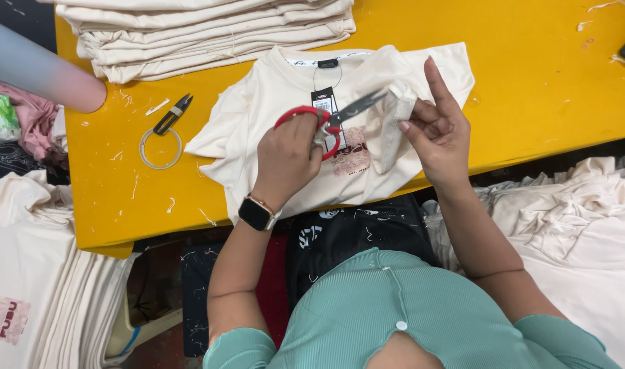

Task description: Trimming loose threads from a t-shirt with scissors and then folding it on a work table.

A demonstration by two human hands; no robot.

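A cream T-shirt (258,116) with a pink print lies flat on the yellow table (531,82), a black hang tag (324,102) at its collar. My left hand (285,157), a dark smartwatch on its wrist, grips red-handled scissors (357,107) whose blades point right toward a raised fold of the shirt's fabric (396,116). My right hand (439,133) pinches that fold between thumb and fingers, forefinger stretched upward. The blade tips sit just left of the fold.
A stack of folded cream shirts (210,34) lies at the table's far edge. Black thread snips (172,115) with a white ring (160,147) rest at left, amid thread scraps. Cream garment piles stand at left (39,273) and right (572,219).
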